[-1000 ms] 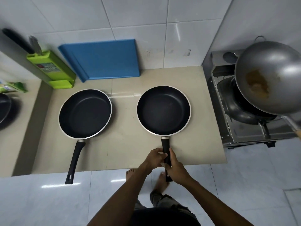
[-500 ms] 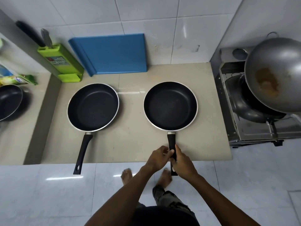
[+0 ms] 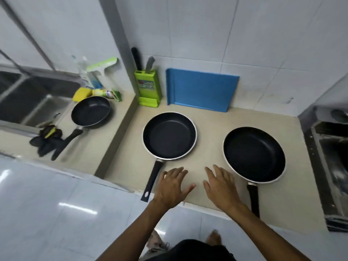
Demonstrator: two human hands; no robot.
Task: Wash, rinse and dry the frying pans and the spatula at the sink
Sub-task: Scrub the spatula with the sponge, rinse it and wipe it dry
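Two black frying pans with white rims lie on the beige counter (image 3: 207, 161): the middle pan (image 3: 169, 135) and the right pan (image 3: 254, 154), handles pointing toward me. A third, smaller pan (image 3: 91, 111) sits on the lower counter beside the steel sink (image 3: 37, 102). Next to its handle lies a dark, blurred utensil head, likely the spatula (image 3: 48, 142). My left hand (image 3: 174, 186) and my right hand (image 3: 220, 184) hover between the two near pans with fingers spread, holding nothing.
A blue cutting board (image 3: 201, 90) leans on the tiled wall beside a green knife block (image 3: 149, 90). A yellow sponge (image 3: 82, 94), a detergent bottle (image 3: 107, 94) and a squeegee stand behind the small pan. A gas stove (image 3: 331, 157) borders the counter on the right.
Both hands let go of the right pan's handle and opened over the counter between the pans. The view swung left, bringing the sink and third pan into sight.
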